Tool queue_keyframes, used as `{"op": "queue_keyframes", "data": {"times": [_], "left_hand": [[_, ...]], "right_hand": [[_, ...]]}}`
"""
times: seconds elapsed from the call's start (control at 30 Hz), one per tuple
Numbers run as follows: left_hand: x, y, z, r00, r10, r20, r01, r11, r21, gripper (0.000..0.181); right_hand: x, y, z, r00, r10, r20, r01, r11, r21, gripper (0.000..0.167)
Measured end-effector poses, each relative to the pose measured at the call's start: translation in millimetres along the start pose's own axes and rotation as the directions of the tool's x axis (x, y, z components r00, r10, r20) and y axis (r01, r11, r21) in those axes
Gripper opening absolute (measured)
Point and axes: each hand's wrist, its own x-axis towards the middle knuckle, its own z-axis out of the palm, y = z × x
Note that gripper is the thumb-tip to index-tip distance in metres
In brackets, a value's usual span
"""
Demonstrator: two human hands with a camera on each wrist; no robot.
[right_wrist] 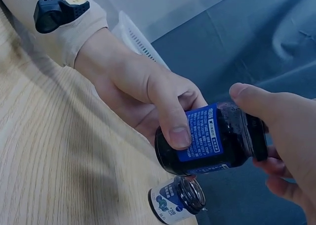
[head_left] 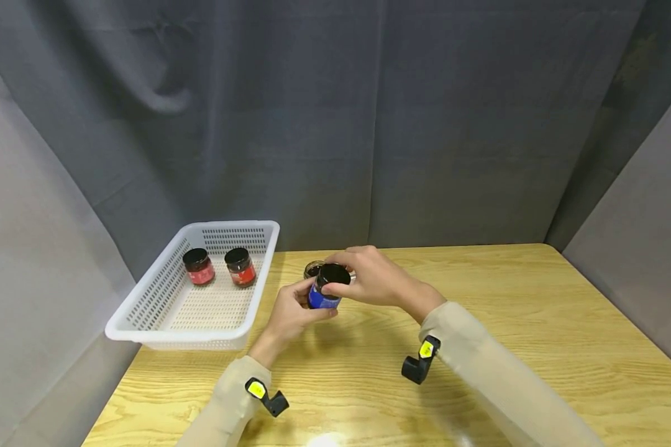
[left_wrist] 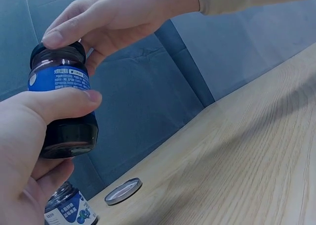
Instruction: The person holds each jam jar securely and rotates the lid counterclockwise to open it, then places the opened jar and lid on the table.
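Note:
A glass jar (head_left: 323, 300) with a blue label and dark contents is held above the table, tilted. My left hand (head_left: 289, 315) grips it round the body, thumb across the label. At its top, my right hand (head_left: 377, 276) holds the black lid (right_wrist: 255, 137) between thumb and fingers. The lid is on the jar. Just behind, partly hidden in the head view, a second jar (right_wrist: 173, 200) with a white and blue label stands on the table without a lid. A loose lid (left_wrist: 123, 191) lies beside it in the left wrist view.
On the left stands a white perforated plastic basket (head_left: 192, 336). Inside it are a jar with a pink-red label (head_left: 201, 273) and a jar with a red label (head_left: 243, 273), both with black lids. A grey curtain (head_left: 453, 124) hangs behind the wooden table (head_left: 509, 323).

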Motion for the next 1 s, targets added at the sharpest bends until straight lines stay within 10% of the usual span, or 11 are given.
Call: {"op": "queue_keyframes", "data": {"times": [1.0], "left_hand": [[1.3,1.5,-2.4,1.0,0.012,0.014,-0.013,1.0,0.018,0.061]], "right_hand": [[-1.8,0,-11,0.995,-0.036,0.095,0.026,0.994,0.104,0.047]]}}
